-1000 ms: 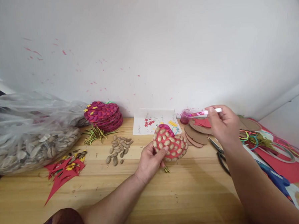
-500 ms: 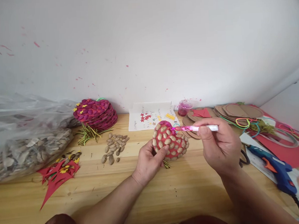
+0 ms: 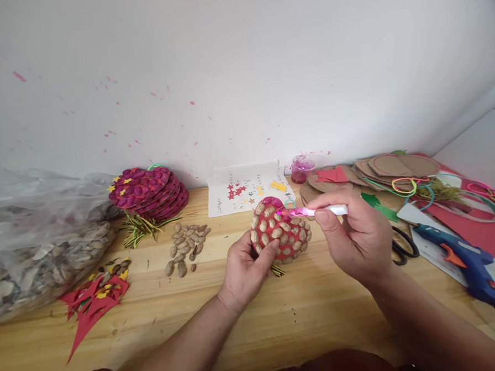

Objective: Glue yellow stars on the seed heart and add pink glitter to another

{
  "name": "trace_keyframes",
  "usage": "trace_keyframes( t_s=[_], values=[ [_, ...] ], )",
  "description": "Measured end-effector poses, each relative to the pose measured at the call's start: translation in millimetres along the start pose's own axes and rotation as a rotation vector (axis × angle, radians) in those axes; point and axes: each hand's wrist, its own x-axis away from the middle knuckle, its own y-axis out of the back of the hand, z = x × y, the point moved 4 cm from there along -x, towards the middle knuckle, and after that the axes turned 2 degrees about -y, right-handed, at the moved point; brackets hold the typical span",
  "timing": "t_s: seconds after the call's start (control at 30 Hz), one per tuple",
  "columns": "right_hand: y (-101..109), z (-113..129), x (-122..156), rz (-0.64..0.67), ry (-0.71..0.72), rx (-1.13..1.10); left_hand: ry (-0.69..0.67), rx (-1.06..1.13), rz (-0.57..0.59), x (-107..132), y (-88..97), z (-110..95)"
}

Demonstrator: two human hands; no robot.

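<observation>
My left hand [image 3: 246, 270] grips the lower left edge of a red disc covered with pale seeds [image 3: 280, 230], holding it tilted above the wooden table [image 3: 312, 309]. My right hand [image 3: 358, 236] pinches a white-handled brush with a pink glittery tip [image 3: 315, 211]. The brush tip touches the upper part of the disc, where a patch is coloured magenta. A small pot of pink glitter paint [image 3: 301, 169] stands by the wall behind the disc.
A stack of finished magenta discs [image 3: 150, 191] and a pile of loose seeds [image 3: 184, 247] lie left. A plastic bag of seeds [image 3: 39, 246] fills the far left. Red paper scraps [image 3: 91, 299], cardboard circles [image 3: 396, 166], scissors [image 3: 402, 246] and a blue glue gun [image 3: 467, 260] lie around.
My right hand brought the brush from the glitter pot down and left to the disc's top. The left hand kept hold of the disc. The view shifted slightly.
</observation>
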Motion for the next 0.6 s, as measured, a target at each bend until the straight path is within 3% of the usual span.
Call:
trace_keyframes(
  t_s=[0.6],
  values=[
    [0.9,4.5,0.0,0.054,0.067,0.038,-0.137,-0.128,0.006,1.7,0.4,-1.5]
  ],
)
